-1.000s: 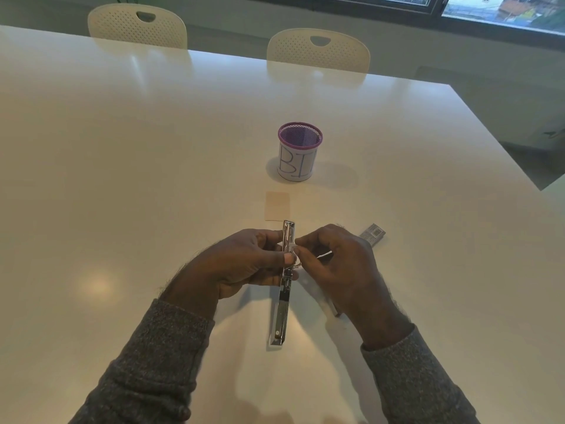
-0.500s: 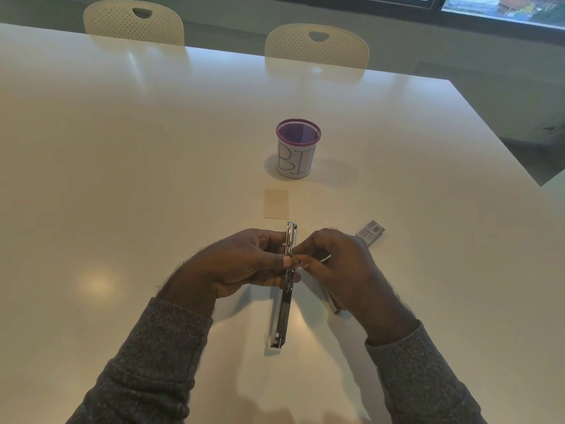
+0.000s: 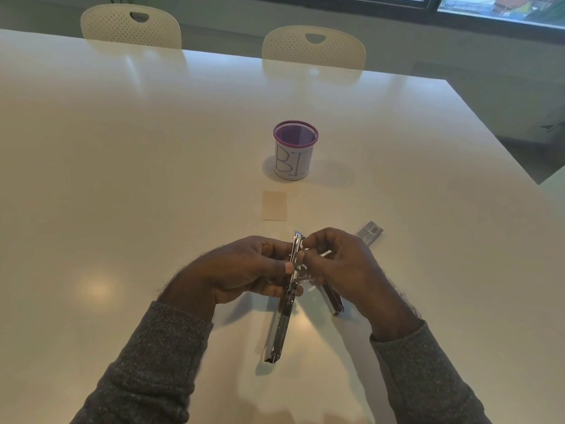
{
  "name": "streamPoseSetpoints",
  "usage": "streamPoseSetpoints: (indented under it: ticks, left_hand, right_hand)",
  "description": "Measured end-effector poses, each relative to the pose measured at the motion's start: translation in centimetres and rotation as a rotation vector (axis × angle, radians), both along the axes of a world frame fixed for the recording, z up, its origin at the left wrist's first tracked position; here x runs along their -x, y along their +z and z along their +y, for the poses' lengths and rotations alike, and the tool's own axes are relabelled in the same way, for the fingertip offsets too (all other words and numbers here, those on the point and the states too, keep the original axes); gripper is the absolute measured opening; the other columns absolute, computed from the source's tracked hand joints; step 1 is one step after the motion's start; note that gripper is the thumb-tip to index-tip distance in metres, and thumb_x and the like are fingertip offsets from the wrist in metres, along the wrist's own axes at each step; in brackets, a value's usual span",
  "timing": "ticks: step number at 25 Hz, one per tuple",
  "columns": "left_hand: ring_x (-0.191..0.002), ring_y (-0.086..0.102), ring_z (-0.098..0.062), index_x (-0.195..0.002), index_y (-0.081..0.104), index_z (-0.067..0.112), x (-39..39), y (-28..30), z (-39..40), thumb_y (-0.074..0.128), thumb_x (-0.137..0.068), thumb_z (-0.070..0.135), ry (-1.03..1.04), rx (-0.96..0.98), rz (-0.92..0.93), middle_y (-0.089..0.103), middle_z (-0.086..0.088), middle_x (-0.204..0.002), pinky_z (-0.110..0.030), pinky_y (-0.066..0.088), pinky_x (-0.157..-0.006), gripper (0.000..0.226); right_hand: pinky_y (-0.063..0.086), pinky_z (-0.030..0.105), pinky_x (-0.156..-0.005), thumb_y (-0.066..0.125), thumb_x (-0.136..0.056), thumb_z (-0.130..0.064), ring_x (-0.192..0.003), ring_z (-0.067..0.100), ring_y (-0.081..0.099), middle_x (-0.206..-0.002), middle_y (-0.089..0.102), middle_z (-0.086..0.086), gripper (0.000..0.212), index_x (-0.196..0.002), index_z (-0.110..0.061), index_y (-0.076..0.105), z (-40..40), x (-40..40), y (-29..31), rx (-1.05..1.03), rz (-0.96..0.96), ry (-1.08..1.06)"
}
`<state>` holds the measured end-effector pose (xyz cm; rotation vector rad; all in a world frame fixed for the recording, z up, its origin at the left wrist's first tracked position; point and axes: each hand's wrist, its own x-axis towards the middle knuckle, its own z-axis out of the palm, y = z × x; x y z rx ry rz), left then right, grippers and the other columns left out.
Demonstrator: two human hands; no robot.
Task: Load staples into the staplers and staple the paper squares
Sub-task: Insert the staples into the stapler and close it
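1. Your left hand point(image 3: 241, 270) is closed around the middle of the opened stapler point(image 3: 290, 289), thumb pressed flat to its side. That's your steadying grip.
2. The stapler runs long, near end resting on the tabletop point(image 3: 122, 179), far tip pointing away towards the paper square point(image 3: 274, 205) and the purple cup point(image 3: 295, 149).
3. Your right hand point(image 3: 345, 267) is pinched at the upper channel, fingertips right on the metal. It looks like a strip of staples, but it's too small to be sure.
4. So the feed goes along that long axis, right hand nearer the channel. The staple box point(image 3: 370, 231) sits just beyond your right knuckles.
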<state>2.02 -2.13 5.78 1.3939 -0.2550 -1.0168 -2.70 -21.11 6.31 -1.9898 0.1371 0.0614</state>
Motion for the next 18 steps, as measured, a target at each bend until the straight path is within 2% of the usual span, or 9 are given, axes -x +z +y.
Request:
streamPoseSetpoints:
  ticks: [2,5,8,10,13,18]
  left_hand:
    - [-0.098,0.07,-0.032,-0.123,0.062,0.004,-0.11,0.02,-0.06,0.058,-0.092,0.005,0.016,0.004,0.032,0.071,-0.016,-0.106,-0.039,0.059,-0.083,0.031]
    - [-0.098,0.069,-0.032,-0.123,0.062,0.003,-0.21,0.09,0.01,0.065,-0.085,0.011,0.034,0.017,0.049,0.071,-0.016,-0.106,-0.043,0.058,-0.088,0.039]
    - [-0.095,0.07,-0.031,-0.124,0.061,0.001,-0.12,0.33,-0.09,0.07,-0.08,0.015,0.002,0.035,0.061,0.071,-0.015,-0.103,-0.038,0.06,-0.08,0.047]
    - [-0.095,0.069,-0.031,-0.124,0.06,0.001,-0.08,0.42,-0.14,0.071,-0.079,0.017,-0.014,0.038,0.063,0.07,-0.016,-0.104,-0.037,0.059,-0.078,0.049]
    - [-0.096,0.069,-0.032,-0.125,0.059,0.0,-0.11,0.32,-0.18,0.061,-0.089,0.01,-0.025,0.031,0.056,0.069,-0.018,-0.106,-0.039,0.058,-0.08,0.038]
    - [-0.096,0.071,-0.03,-0.125,0.06,0.003,0.09,0.22,-0.4,0.054,-0.095,0.004,-0.036,0.045,0.054,0.072,-0.014,-0.103,-0.035,0.059,-0.078,0.031]
  right_hand:
    - [0.061,0.03,-0.057,0.074,-0.084,-0.019,-0.067,0.014,0.072,-0.084,0.07,-0.004,0.009,-0.092,-0.022,0.071,-0.26,-0.04,0.06,-0.054,0.032,0.022]
    - [0.058,0.026,-0.057,0.077,-0.081,-0.022,-0.068,0.014,0.072,-0.093,0.069,-0.003,0.021,-0.1,-0.027,0.066,-0.45,0.05,0.11,-0.098,0.082,0.124]
    - [0.058,0.027,-0.059,0.08,-0.078,-0.022,-0.074,0.022,0.072,-0.095,0.067,0.001,0.029,-0.102,-0.027,0.064,-0.54,0.04,0.0,-0.135,0.122,0.164]
    - [0.058,0.027,-0.058,0.08,-0.077,-0.02,-0.074,0.021,0.072,-0.094,0.066,0.001,0.029,-0.101,-0.026,0.064,-0.59,0.04,0.05,-0.156,0.14,0.164]
    - [0.056,0.024,-0.055,0.079,-0.078,-0.022,-0.072,0.016,0.072,-0.09,0.067,0.0,0.026,-0.099,-0.024,0.063,-0.5,0.01,0.06,-0.148,0.141,0.127]
    - [0.054,0.024,-0.052,0.073,-0.082,-0.019,-0.064,0.014,0.072,-0.075,0.071,0.0,0.017,-0.096,-0.022,0.063,-0.15,-0.02,-0.23,-0.164,0.085,0.008]
